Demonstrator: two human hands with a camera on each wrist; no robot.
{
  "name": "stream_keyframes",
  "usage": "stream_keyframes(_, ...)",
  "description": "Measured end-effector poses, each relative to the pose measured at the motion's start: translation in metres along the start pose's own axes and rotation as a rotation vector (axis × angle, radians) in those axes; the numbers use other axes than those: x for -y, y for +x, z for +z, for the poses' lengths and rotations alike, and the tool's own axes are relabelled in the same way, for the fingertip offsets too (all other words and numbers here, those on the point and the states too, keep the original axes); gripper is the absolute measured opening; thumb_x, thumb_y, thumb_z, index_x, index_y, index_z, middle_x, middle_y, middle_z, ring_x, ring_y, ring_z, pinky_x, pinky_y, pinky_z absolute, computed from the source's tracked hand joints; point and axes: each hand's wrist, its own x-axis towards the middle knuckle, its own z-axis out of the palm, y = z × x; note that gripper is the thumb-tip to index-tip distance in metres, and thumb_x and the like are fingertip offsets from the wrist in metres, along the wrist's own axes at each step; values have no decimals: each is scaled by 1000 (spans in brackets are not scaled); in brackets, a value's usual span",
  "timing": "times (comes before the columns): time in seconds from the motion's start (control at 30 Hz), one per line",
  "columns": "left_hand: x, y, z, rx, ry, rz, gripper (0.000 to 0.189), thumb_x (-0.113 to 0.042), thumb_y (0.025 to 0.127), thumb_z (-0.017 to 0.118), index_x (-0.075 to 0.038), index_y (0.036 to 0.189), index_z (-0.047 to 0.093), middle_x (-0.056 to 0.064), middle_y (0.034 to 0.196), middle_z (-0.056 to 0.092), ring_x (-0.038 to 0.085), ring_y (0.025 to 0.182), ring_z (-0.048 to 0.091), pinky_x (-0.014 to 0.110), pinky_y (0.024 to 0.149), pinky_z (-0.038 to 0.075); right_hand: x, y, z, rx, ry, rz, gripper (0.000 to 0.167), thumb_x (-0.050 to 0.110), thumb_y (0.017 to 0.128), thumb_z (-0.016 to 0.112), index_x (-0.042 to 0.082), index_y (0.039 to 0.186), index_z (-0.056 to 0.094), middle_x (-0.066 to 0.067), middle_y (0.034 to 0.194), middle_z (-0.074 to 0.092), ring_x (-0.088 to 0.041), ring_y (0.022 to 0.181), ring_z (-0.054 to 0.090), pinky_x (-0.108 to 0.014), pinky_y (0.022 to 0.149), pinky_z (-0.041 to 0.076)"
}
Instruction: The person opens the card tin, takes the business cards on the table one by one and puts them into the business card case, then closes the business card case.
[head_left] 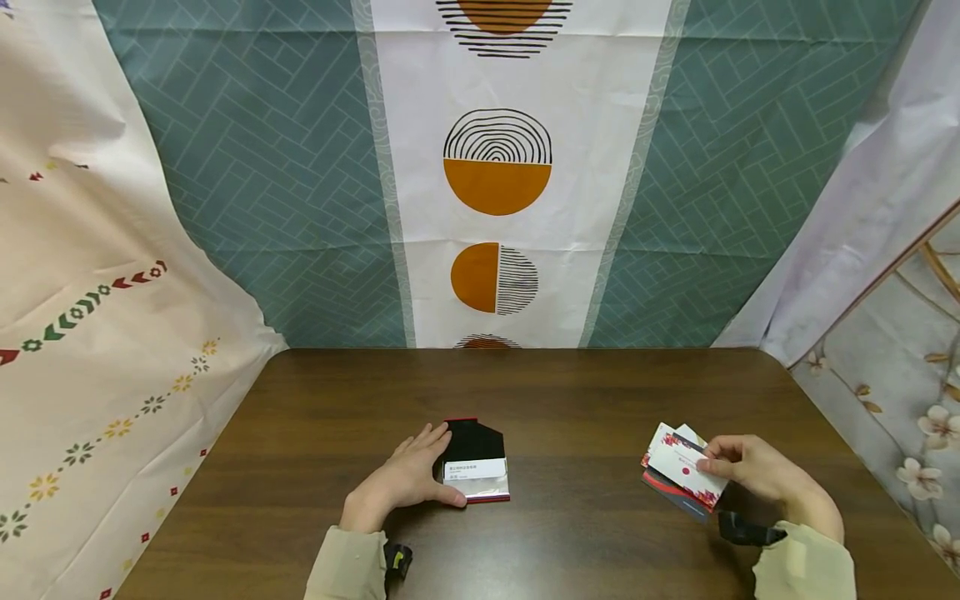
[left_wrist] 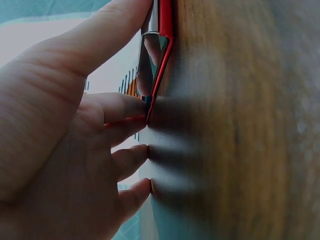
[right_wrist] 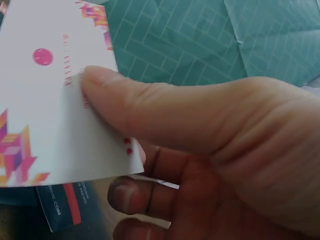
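Note:
A card case (head_left: 474,460) with a black lining and red edge lies opened out on the table, a white card (head_left: 475,469) in its metal-sided pocket. My left hand (head_left: 411,471) rests at its left side, fingers spread and fairly straight; the thumb touches the metal side and the index finger the lid. In the left wrist view the case (left_wrist: 162,25) shows edge-on. My right hand (head_left: 761,471) pinches a white business card (head_left: 678,467) with pink patterned corners, thumb on top. Beneath it are other cards, including a dark blue one (right_wrist: 62,205) with a red stripe.
The brown wooden table (head_left: 555,542) bears both groups of things, with a wide gap between them. A green and white patterned cloth (head_left: 300,183) hangs behind the far edge. Patterned cloths hang at the left (head_left: 97,350) and right (head_left: 900,400).

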Motion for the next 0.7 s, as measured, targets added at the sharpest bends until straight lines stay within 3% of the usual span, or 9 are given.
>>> stream_keyframes(0.43,3,0,0,-2,-8,4,108,-54,71,82,2,150,35,15,159,24,37,146,14,56,115,14,17,13,8,-46,63,-61,10,5,92,66,-3,97,62,-2,73,54,-9,55,49,-24,47,42)
stream_keyframes(0.7,3,0,1,-3,-4,13,108,-55,71,82,2,150,34,15,159,24,37,146,14,56,115,14,29,25,18,69,279,-42,22,-6,93,58,-10,105,40,-15,82,58,-28,64,67,-36,57,57)
